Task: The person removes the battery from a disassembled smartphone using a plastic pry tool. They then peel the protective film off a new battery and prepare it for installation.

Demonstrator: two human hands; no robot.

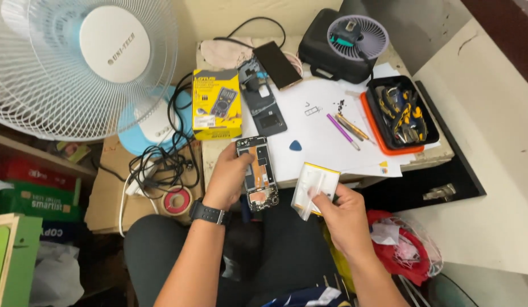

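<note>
So — opened black smartphone with back cover off (258,173) gripped in left hand (227,179), internals exposed, held just over the near table edge. Right hand (343,213) pinching a flat white battery pouch with a yellow edge (314,187) at 3 o'clock of the phone, not yet seated. Removed dark back panel (265,111) lying at 12 o'clock on white paper sheet (321,136), blue triangular pick (296,145) and purple-handled tools (343,131) alongside. Judging: teardown done, battery fit and reclosing left — probably midway.

This is a small phone repair workshop. On the tabletop (326,122) lie an opened phone (258,173), a tool tray (401,111) and a multimeter box (217,104).
</note>
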